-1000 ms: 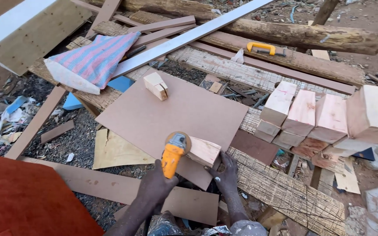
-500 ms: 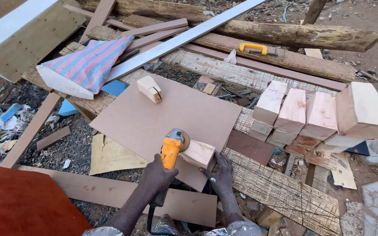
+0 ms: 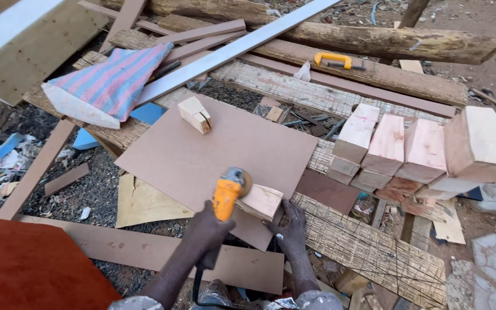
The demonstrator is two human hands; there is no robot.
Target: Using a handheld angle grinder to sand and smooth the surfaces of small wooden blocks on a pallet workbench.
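Note:
My left hand grips an orange angle grinder whose disc end touches a small pale wood block. My right hand presses on the near right side of that block and holds it down. The block lies at the near edge of a brown flat board. A second small wood block rests on the board's far left part, away from both hands.
Several tapered wood blocks stand in a row at right. A striped cloth bundle lies at left, an orange cushion at near left. Planks, a long white strip, logs and a yellow-handled saw lie beyond.
The view has shifted slightly. Both hands stay at the block, with the grinder still against its left side.

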